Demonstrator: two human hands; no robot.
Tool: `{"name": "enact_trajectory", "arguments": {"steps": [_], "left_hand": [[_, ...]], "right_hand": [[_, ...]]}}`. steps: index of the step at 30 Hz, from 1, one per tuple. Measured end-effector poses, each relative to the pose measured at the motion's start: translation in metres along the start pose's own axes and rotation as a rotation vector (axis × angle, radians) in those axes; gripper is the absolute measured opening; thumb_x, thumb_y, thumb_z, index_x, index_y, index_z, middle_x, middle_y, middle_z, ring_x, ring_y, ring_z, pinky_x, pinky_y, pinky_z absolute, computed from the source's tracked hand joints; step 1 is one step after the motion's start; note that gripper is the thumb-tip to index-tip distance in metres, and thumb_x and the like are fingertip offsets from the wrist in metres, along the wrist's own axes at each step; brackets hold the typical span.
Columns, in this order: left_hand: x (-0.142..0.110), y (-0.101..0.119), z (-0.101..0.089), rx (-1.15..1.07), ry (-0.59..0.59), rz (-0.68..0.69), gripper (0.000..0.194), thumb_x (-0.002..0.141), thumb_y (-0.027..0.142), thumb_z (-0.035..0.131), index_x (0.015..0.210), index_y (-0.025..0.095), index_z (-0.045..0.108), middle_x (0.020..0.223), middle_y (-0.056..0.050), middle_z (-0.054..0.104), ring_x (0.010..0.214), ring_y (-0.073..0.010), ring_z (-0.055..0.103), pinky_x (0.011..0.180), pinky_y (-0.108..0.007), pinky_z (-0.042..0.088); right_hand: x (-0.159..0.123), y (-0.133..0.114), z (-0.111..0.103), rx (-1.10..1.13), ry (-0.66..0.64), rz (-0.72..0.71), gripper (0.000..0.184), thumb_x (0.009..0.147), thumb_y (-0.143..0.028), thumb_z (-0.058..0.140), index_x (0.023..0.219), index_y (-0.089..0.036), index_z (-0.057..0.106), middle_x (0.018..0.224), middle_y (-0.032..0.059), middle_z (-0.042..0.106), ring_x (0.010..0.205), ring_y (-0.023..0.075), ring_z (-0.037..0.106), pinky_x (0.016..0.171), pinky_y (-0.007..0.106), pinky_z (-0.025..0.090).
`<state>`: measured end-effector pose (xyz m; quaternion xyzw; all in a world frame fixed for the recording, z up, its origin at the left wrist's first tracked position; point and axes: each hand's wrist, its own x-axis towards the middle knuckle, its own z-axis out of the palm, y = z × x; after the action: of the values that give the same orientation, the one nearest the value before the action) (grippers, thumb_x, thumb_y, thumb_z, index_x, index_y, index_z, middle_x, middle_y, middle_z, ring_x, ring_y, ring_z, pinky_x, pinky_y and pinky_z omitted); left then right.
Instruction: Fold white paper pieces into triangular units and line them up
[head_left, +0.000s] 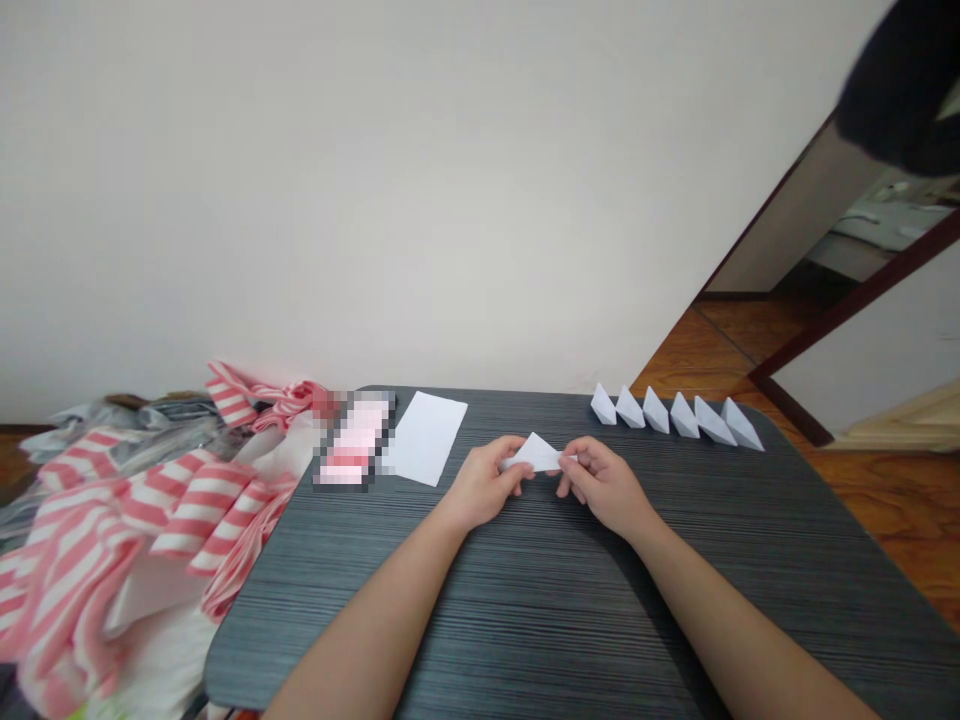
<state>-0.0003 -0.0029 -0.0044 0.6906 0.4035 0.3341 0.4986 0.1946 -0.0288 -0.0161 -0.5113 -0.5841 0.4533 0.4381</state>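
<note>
Between my two hands is a small folded white paper boat (pixel 537 454), its pointed peak facing up and away from me. My left hand (pixel 491 482) pinches its left end, thumb in front. At the other end, the fingers and thumb of my right hand (pixel 598 480) close on the right tip. Both hands are just above the dark table, and parts of the paper's ends are hidden behind the fingers. A flat stack or sheet of white paper (pixel 427 438) lies to the left of my left hand.
Several finished-looking white paper boats (pixel 656 411) stand in a row at the table's back right. A blurred-out phone-like object (pixel 355 440) lies at the back left. Red-and-white striped cloth (pixel 172 510) heaps beside the table (pixel 540 620). A wall (pixel 420 200) rises behind.
</note>
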Motion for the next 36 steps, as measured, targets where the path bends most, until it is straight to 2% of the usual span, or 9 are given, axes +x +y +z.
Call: {"name": "enact_trajectory", "arguments": {"steps": [4,11,15,17,20,22,25,27,36], "left_hand": [[0.000,0.000,0.000,-0.025,-0.013,-0.004,0.027,0.082,0.027,0.050,0.107,0.018,0.054,0.077,-0.002,0.063,0.054,-0.0086,0.054,0.055,-0.021,0.043],[0.000,0.000,0.002,-0.066,-0.049,-0.002,0.024,0.080,0.028,0.053,0.101,0.016,0.053,0.083,-0.003,0.063,0.056,-0.0082,0.054,0.054,-0.021,0.043],[0.000,0.000,0.004,-0.074,-0.029,-0.019,0.028,0.078,0.032,0.056,0.101,0.016,0.053,0.083,-0.003,0.062,0.055,-0.0080,0.053,0.051,-0.020,0.041],[0.001,-0.002,0.004,-0.071,-0.017,-0.038,0.029,0.078,0.034,0.056,0.101,0.016,0.053,0.077,-0.002,0.062,0.053,-0.0077,0.052,0.050,-0.019,0.039],[0.002,-0.004,0.003,-0.076,0.004,-0.051,0.028,0.078,0.035,0.057,0.099,0.016,0.054,0.071,-0.001,0.061,0.051,-0.0073,0.051,0.050,-0.019,0.039],[0.002,-0.005,0.002,-0.088,0.020,-0.049,0.027,0.078,0.035,0.057,0.098,0.016,0.054,0.072,-0.001,0.061,0.051,-0.0072,0.052,0.051,-0.019,0.039],[0.003,-0.005,0.001,-0.122,0.034,-0.042,0.026,0.079,0.033,0.056,0.098,0.016,0.053,0.078,-0.002,0.063,0.051,-0.0067,0.052,0.050,-0.019,0.038],[0.003,-0.005,0.001,-0.139,0.039,-0.040,0.025,0.079,0.032,0.056,0.098,0.016,0.052,0.081,-0.003,0.064,0.051,-0.0065,0.052,0.050,-0.019,0.039],[0.002,-0.006,0.002,-0.074,0.033,-0.038,0.024,0.078,0.032,0.056,0.096,0.016,0.053,0.078,-0.002,0.063,0.052,-0.0075,0.052,0.050,-0.019,0.038]], "right_hand": [[0.001,0.001,0.001,0.059,-0.013,-0.002,0.018,0.084,-0.036,0.052,0.087,-0.020,0.045,0.073,0.0043,0.068,0.049,0.0129,0.060,0.042,0.021,0.036],[0.001,0.004,0.000,0.034,-0.015,0.013,0.018,0.085,-0.036,0.051,0.088,-0.020,0.044,0.068,0.0027,0.067,0.047,0.0133,0.061,0.041,0.020,0.036],[0.001,0.005,0.001,0.011,-0.032,0.002,0.016,0.084,-0.034,0.051,0.087,-0.020,0.044,0.067,0.0024,0.067,0.050,0.0133,0.062,0.041,0.019,0.036],[0.000,0.005,0.001,0.027,-0.031,0.001,0.017,0.084,-0.034,0.052,0.092,-0.020,0.044,0.067,0.0018,0.067,0.050,0.0134,0.062,0.041,0.019,0.036],[0.000,0.003,0.002,0.084,-0.042,0.014,0.032,0.083,-0.033,0.053,0.110,-0.022,0.039,0.071,0.0010,0.067,0.049,0.0132,0.061,0.039,0.019,0.036],[0.000,0.002,0.001,0.086,-0.073,0.030,0.036,0.083,-0.033,0.052,0.115,-0.021,0.040,0.074,0.0023,0.067,0.049,0.0130,0.060,0.037,0.019,0.035],[0.000,-0.001,-0.001,-0.033,-0.139,0.057,0.022,0.085,-0.035,0.049,0.094,-0.016,0.056,0.067,0.0040,0.066,0.046,0.0113,0.057,0.037,0.019,0.034],[0.000,-0.002,-0.003,-0.112,-0.160,0.067,0.025,0.087,-0.035,0.047,0.081,-0.014,0.059,0.059,0.0035,0.064,0.044,0.0099,0.054,0.038,0.020,0.033],[-0.001,-0.010,-0.004,-0.090,-0.192,0.054,0.020,0.086,-0.031,0.050,0.081,-0.015,0.060,0.062,0.0016,0.065,0.045,0.0085,0.053,0.043,0.020,0.035]]}}
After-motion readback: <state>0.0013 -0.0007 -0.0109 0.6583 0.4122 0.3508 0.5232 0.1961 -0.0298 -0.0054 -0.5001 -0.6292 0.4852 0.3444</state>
